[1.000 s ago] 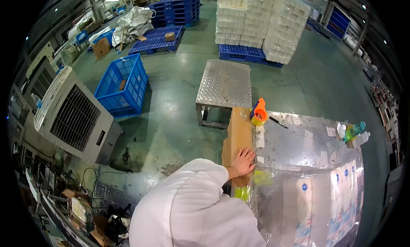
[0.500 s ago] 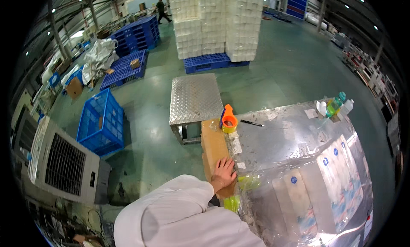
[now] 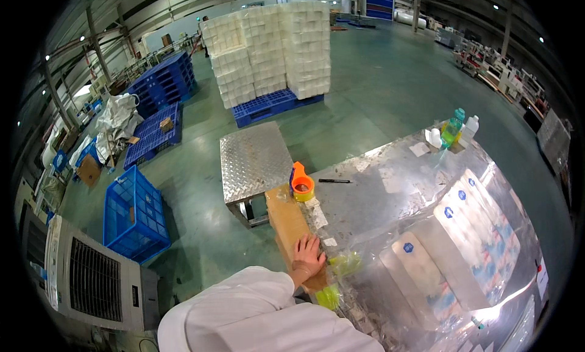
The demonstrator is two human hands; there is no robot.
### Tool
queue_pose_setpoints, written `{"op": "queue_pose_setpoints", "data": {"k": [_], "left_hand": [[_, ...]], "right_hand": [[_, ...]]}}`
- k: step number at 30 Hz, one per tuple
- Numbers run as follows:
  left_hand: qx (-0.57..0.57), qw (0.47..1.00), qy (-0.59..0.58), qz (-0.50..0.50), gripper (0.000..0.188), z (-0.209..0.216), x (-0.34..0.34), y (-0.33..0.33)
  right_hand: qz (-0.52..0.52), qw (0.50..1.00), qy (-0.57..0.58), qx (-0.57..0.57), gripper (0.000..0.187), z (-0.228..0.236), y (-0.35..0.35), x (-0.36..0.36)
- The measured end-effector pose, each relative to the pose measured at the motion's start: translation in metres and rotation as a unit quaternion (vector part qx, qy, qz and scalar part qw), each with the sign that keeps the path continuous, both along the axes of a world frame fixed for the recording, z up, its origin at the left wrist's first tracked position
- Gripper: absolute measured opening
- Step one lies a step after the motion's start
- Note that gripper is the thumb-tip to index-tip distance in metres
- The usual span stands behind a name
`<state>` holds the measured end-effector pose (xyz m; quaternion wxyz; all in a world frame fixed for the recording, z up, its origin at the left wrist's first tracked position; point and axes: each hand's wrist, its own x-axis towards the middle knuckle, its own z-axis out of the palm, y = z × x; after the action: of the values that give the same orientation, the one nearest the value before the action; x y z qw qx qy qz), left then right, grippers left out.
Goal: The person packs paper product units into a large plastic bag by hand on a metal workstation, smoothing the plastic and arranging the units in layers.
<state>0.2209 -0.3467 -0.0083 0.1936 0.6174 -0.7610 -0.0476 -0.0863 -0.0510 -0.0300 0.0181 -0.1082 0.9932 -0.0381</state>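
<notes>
At the lower edge, a smooth, softly creased white sleeve [image 3: 244,297] leads up to the left hand [image 3: 309,257], which lies palm down with its fingers slightly spread, pressing flat and gripping nothing. The right hand is out of view, so I cannot tell its grip. Under the left palm is the matt brown cardboard [image 3: 291,218], a long, straight-sided piece running along the left edge of the metal table [image 3: 347,200]. Shiny yellow-green patches [image 3: 328,296] sit just beside the hand.

To the right spreads wrinkled, glossy clear film [image 3: 475,248], showing rounded white panels with blue badges and mottled pink-and-blue ends. The tabletop is dull silver, scuffed and dotted with pale scraps. At the cardboard's far end rests an orange tape dispenser [image 3: 299,175] with a yellow ring; near it lies a slim black pen [image 3: 335,181]. A translucent green bottle [image 3: 452,128] and a whitish bottle [image 3: 471,128] stand at the far corner.

Beyond the table are a square tread-plate step [image 3: 256,157] and a blue lattice-walled plastic crate [image 3: 146,230]. Farther off, blocky white packs [image 3: 274,50] rise on a gridded blue pallet [image 3: 262,111].
</notes>
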Motion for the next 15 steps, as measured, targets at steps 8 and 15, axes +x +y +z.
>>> {"op": "queue_pose_setpoints", "data": {"k": [8, 15], "left_hand": [[-0.009, 1.0, -0.008, 0.004, 0.052, -0.001, 0.0, 0.0], [-0.008, 1.0, -0.013, 0.003, 0.052, 0.0, 0.0, 0.0]], "right_hand": [[-0.018, 1.0, 0.001, 0.006, 0.042, 0.0, 0.012, 0.002], [-0.029, 0.999, 0.005, 0.012, 0.042, 0.0, 0.024, 0.003]]}}
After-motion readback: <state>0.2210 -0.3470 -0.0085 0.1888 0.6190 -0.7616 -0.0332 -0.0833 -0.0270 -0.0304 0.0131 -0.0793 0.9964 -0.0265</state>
